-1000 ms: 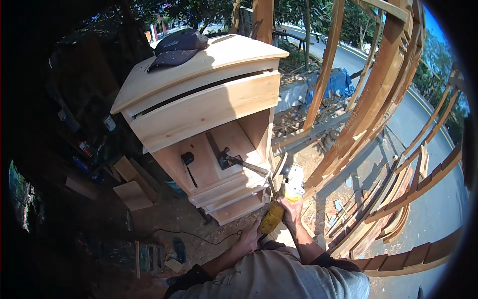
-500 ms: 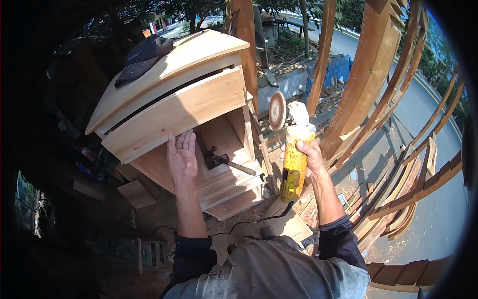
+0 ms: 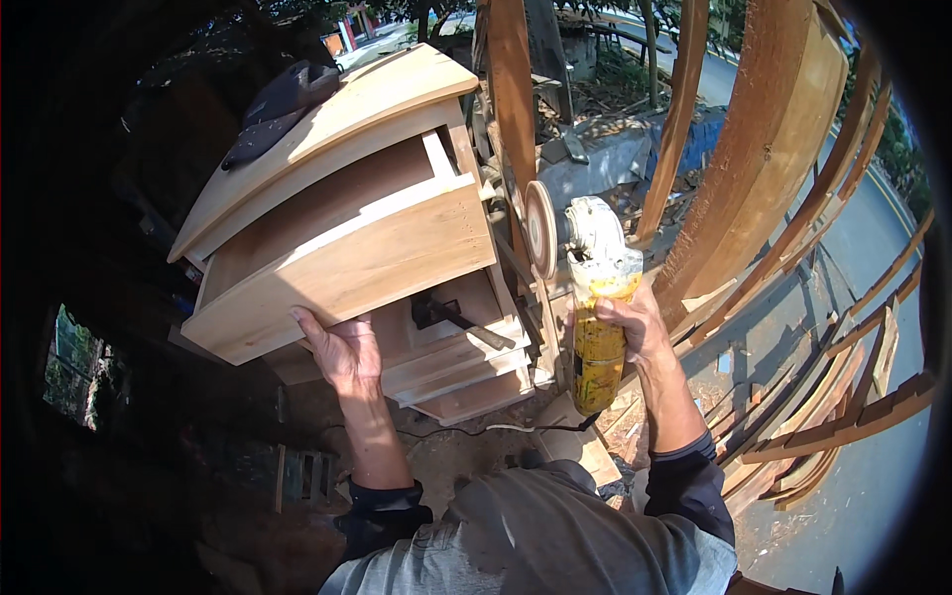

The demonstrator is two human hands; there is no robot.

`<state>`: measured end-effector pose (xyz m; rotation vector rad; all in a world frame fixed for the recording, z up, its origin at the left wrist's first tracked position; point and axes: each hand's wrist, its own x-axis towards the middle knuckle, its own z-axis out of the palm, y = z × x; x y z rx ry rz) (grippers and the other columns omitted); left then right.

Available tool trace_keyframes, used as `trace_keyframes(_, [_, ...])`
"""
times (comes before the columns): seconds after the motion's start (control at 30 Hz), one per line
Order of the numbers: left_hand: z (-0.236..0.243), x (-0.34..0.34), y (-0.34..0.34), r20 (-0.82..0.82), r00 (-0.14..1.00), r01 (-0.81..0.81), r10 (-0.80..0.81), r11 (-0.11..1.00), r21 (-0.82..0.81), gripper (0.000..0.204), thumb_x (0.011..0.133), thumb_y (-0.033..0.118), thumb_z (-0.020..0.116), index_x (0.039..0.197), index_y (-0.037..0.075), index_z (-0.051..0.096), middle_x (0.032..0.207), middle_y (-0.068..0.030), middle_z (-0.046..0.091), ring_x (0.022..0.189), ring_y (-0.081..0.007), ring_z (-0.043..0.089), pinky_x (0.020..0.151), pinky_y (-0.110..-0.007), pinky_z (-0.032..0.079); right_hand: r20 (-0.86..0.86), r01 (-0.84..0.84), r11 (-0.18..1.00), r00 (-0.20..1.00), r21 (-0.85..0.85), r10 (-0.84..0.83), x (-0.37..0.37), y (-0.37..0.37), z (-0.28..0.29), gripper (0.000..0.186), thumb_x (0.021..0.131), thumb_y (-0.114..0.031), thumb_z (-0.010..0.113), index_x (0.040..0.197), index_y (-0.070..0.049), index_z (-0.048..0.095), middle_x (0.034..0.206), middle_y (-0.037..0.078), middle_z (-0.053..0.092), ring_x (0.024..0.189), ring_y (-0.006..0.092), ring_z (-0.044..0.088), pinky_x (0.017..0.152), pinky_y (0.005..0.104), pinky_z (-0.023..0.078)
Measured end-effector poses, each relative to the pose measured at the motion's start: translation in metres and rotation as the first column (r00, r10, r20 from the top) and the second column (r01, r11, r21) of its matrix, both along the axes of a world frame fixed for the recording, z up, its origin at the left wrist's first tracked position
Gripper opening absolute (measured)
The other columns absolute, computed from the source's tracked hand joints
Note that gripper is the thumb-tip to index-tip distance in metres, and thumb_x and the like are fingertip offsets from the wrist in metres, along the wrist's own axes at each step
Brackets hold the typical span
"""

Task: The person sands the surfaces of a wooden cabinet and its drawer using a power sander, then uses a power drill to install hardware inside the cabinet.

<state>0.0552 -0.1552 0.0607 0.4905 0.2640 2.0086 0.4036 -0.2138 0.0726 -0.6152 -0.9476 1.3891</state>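
Note:
My left hand (image 3: pixel 347 355) holds the lower edge of a wooden drawer (image 3: pixel 347 273), thumb on its front and fingers tucked underneath. The drawer stands well out of the unpainted wooden cabinet (image 3: pixel 397 94), its inside partly visible. To the right, my right hand (image 3: pixel 640 327) is wrapped round the yellow body of an angle grinder (image 3: pixel 600 342). Its round sanding disc (image 3: pixel 538 230) points up beside the drawer's right end, apart from the wood; whether it spins I cannot tell. Below the drawer, a hammer (image 3: pixel 466 322) lies in the cabinet's open space, its head partly shaded.
A dark cap (image 3: pixel 280 114) rests on the cabinet top. Upright timber posts (image 3: pixel 754 149) rise at the right, with curved wood strips (image 3: pixel 793 426) stacked below by the road. The grinder's black cord (image 3: pixel 456 432) runs across the ground beneath my arms.
My left hand has taken hold of the drawer's lower edge, and the drawer has come out towards me. The grinder in my right hand has shifted slightly right and down.

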Motion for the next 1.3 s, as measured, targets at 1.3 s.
trace_keyframes(1.3, [0.0,0.008,0.001,-0.042,0.991,-0.123,0.128,0.986,0.113,0.058,0.093,0.038,0.063,0.141,0.009,0.047,0.143,-0.0048,0.051,0.131,-0.021,0.048,0.114,-0.045,0.039,0.371,0.042,0.999,0.928,-0.008,-0.036,-0.02,-0.004,-0.011,0.081,0.071,-0.018,0.085,0.136,-0.002,0.039,0.119,0.009,0.059,0.114,0.0184,0.056,0.1,0.0361,0.044])
